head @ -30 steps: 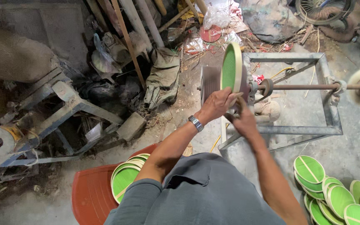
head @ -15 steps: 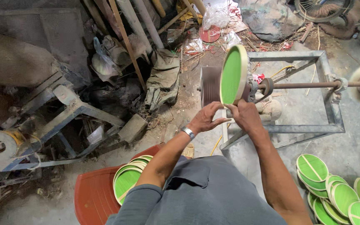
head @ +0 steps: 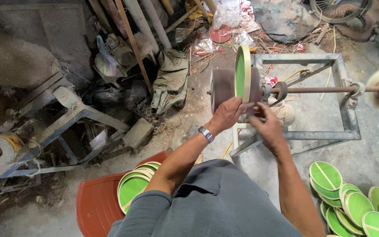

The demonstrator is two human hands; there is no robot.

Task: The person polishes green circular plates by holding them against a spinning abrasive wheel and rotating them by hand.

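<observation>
At frame center, both hands, left (head: 228, 115) and right (head: 265, 126), grip the bottom rim of a green plate (head: 242, 73), now turned nearly edge-on against the grinding drum (head: 223, 89), suggesting its rim is being sanded round.

Place: my rough small workshop | floor: bare dusty concrete floor (head: 373, 153) | machine: grey angle-iron frame (head: 303, 59) carrying a long shaft and sanding drum | left: rusty metal machinery (head: 44, 123), leaning timber poles (head: 132, 39), scrap | stock: stacked green leaf plates (head: 352, 206) beside me
</observation>
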